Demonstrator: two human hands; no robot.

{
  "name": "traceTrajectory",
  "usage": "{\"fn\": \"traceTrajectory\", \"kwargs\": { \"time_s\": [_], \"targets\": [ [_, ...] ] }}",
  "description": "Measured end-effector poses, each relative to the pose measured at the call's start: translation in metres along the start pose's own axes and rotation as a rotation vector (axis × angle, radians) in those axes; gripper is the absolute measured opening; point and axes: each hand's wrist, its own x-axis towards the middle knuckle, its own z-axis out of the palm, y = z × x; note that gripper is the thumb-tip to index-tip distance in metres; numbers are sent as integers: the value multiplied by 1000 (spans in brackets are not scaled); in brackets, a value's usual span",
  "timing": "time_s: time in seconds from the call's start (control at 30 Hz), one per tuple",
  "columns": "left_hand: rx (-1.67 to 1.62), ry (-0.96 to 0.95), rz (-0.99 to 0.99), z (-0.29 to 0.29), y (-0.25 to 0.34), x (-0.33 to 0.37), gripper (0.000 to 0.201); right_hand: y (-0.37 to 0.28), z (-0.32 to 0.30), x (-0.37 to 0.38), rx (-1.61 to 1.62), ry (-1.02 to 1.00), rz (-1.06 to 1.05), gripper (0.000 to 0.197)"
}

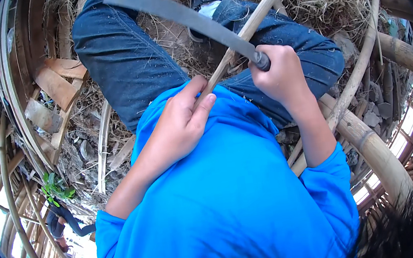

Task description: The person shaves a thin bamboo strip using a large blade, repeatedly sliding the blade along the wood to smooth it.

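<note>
Left and right hands are both closed: the left hand (183, 115) grips the lower end of a long, pale, slender wooden stick (266, 7) between thumb and fingers, and the right hand (282, 73) is wrapped around the short dark handle (262, 61) of a machete with a long, curved grey metal blade (178, 18). From the middle of the frame, the stick slants to the top edge, right of centre; its near end lies against the front of a bright blue fabric shirt (221, 168), probably so that the body braces it. Above the left hand, the blade crosses over the stick, pointing to the upper left; whether the edge touches the wood I cannot tell. Holding the stick below that crossing seems to keep the left fingers clear of the blade while steadying the wood. Bent legs in dark blue denim jeans (115, 52) spread to either side, apparently leaving room between them. Dry, tan straw (322, 1) lies at upper right, a thick, jointed bamboo pole (371, 146) at lower right, and flat brown wood pieces (56, 87) at upper left.
</note>
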Motion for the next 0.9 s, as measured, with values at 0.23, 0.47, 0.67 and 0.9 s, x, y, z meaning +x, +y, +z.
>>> {"fn": "traceTrajectory", "kwargs": {
  "time_s": [0.23, 0.47, 0.67, 0.9],
  "targets": [
    [90, 45, 21, 4, -11, -14, 9, 51, -22, 31, -204, 56, 245, 20],
    [237, 177, 127, 7, 9, -13, 7, 2, -25, 11, -133, -114, 177, 19],
    [291, 201, 96, 6, 1, -10, 8, 7, -14, 25, -291, -159, 195, 19],
    [315, 150, 100, 10, -1, -14, 6, 44, -48, 35, -445, -9, 374, 24]
  ]
}}
